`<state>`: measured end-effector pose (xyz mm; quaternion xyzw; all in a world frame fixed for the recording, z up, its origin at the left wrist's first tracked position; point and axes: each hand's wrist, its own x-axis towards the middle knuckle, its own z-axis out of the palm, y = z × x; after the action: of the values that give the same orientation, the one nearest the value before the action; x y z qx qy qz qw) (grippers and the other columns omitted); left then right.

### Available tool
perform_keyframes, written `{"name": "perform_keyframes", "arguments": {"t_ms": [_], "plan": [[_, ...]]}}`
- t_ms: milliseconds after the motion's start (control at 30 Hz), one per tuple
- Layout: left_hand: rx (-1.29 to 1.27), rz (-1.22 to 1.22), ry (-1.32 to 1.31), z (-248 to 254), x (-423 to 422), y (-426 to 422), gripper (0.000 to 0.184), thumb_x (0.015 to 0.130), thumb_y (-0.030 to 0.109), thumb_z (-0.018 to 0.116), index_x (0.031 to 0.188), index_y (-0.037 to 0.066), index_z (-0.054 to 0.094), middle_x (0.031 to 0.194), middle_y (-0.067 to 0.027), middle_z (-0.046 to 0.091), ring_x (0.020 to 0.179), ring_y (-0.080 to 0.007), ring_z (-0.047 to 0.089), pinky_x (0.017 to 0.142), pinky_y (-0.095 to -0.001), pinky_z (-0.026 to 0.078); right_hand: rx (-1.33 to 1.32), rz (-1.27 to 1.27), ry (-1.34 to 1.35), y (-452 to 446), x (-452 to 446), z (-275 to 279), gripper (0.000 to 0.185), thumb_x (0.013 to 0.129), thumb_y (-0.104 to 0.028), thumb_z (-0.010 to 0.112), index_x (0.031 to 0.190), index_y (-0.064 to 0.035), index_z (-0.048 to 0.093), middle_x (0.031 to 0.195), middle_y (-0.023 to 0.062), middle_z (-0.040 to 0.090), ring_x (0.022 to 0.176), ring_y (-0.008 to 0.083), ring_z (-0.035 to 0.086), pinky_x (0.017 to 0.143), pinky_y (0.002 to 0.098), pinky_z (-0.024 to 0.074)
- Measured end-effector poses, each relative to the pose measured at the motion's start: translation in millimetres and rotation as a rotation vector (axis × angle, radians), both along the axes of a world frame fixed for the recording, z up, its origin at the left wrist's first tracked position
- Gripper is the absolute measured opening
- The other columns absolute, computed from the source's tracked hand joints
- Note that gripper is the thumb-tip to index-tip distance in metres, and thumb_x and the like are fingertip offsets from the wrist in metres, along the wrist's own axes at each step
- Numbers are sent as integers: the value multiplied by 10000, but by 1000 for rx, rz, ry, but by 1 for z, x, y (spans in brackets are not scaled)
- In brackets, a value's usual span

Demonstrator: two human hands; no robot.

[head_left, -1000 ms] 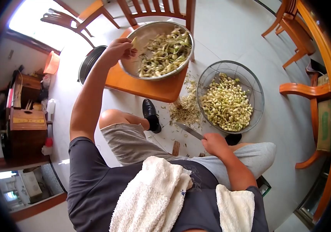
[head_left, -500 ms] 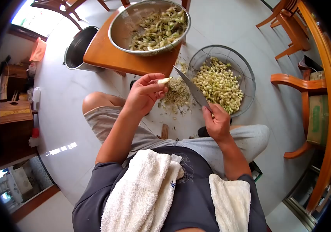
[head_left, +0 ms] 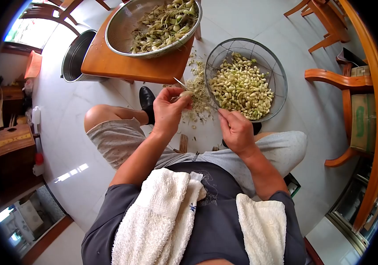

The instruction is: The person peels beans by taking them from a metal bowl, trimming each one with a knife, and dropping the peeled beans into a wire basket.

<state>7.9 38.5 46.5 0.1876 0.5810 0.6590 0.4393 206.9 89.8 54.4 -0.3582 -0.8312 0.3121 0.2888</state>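
Note:
Pinched between the thumb and fingers of my left hand (head_left: 168,110) is a small pale bulb (head_left: 186,94), like a little onion. My right hand (head_left: 237,131) is wrapped round the handle of a knife (head_left: 179,82). Its blade lies nearly edge-on and reaches across to the bulb, with the tip showing just beyond my left fingers; whether it touches the bulb I cannot tell. To the right, a wire basket (head_left: 285,84) on the floor holds many trimmed bulbs (head_left: 242,88). Trimmings (head_left: 194,115) lie scattered on the floor below my hands.
A metal colander (head_left: 117,37) of untrimmed bulbs (head_left: 164,26) stands on a wooden chair (head_left: 131,68) ahead. Left of it is a dark metal bucket (head_left: 76,57). White towels (head_left: 151,216) hang over my chest. More wooden chairs (head_left: 337,79) stand at the right.
The knife has swung down and left, from pointing up between my hands to lying across at the bulb. My right hand has moved slightly left. The view has shifted a little.

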Motion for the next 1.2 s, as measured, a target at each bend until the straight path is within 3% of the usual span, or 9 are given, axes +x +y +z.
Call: {"name": "perform_keyframes", "arguments": {"t_ms": [300, 400, 500, 700, 933, 1100, 1200], "plan": [[49, 0, 41, -9, -2, 0, 199, 802, -22, 665, 957, -54, 545, 858, -106, 627, 694, -150, 636, 609, -252, 547, -41, -9, -38, -2, -5, -1, 152, 792, -78, 619, 940, -53, 650, 745, 128, 597, 653, 318, 592, 586, 397, 474], [20, -2, 68, -5, -5, -5, 209, 800, -29, 664, 974, -50, 551, 887, -124, 640, 709, -160, 645, 638, -262, 555, -68, -7, -194, -3, 1, -14, 112, 807, -126, 600, 849, -31, 644, 739, 173, 608, 676, 362, 598, 612, 432, 480], [54, -46, 111, -4, -15, -9, 206, 806, -21, 662, 988, -32, 565, 902, -126, 653, 769, -173, 648, 689, -289, 546, -271, 4, -572, 4, 18, -37, 175, 818, -175, 581, 767, -14, 626, 739, 215, 613, 708, 401, 598, 647, 470, 479], [107, -121, -241, -13, -28, -13, 257, 822, -53, 606, 1066, -21, 530, 921, -131, 650, 792, -212, 647, 744, -329, 536, -376, -17, -431, 9, 11, -19, 205, 828, -201, 578, 753, -14, 619, 739, 222, 608, 730, 406, 597, 662, 481, 469], [88, -168, -243, -34, -36, -12, 258, 807, -33, 663, 1032, -27, 538, 854, -87, 637, 733, -156, 618, 662, -266, 489, -204, -13, -106, 3, 1, -15, 129, 822, -130, 605, 884, -34, 664, 746, 155, 614, 680, 345, 599, 622, 410, 482], [29, -177, -282, -36, -30, -15, 154, 814, -3, 675, 946, -26, 599, 803, -73, 637, 707, -132, 597, 642, -250, 465, -78, 27, -60, 0, 1, -7, 231, 779, -53, 621, 1005, -51, 663, 754, 111, 604, 671, 303, 601, 617, 371, 486], [38, -190, -268, -41, -30, -15, 171, 820, 2, 665, 976, -30, 603, 815, -71, 648, 691, -127, 590, 634, -247, 465, 51, 77, -27, 0, 1, -4, 272, 760, -53, 628, 1031, -42, 649, 761, 100, 590, 686, 289, 595, 612, 367, 483]]}}
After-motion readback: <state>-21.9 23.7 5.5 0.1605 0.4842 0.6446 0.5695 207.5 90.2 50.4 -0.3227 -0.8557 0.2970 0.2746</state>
